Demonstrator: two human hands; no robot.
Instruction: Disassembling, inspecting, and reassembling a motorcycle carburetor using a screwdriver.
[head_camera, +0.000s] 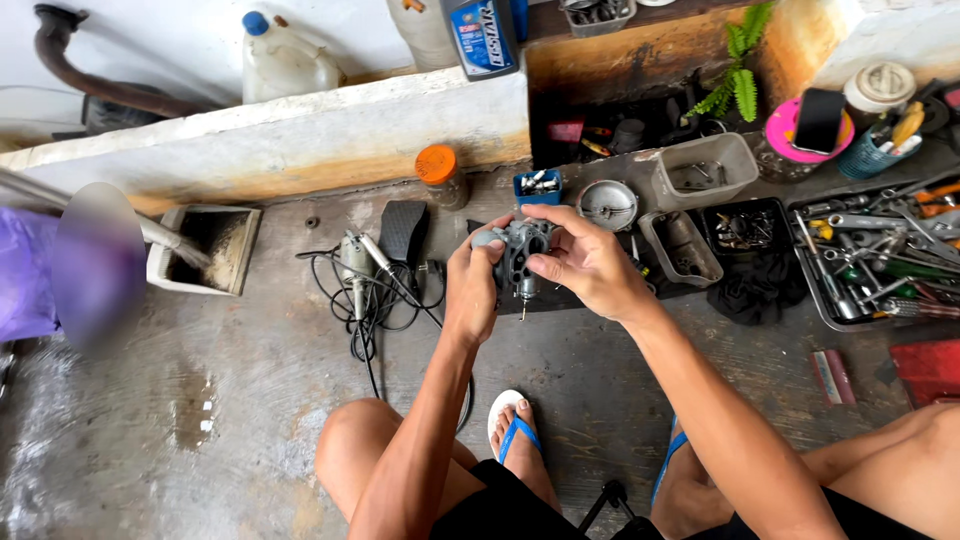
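A blurred patch (97, 265) hides something at the left edge.

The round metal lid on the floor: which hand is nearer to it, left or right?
Right. The right hand is just below the round metal lid, its fingers on the grey carburetor. The left hand grips the carburetor's other side, farther from the lid.

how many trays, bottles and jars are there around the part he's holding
Around the carburetor held in the left hand and right hand:
grey trays: 2
black trays: 2
bottles: 3
orange-lid jar: 1
Total: 8
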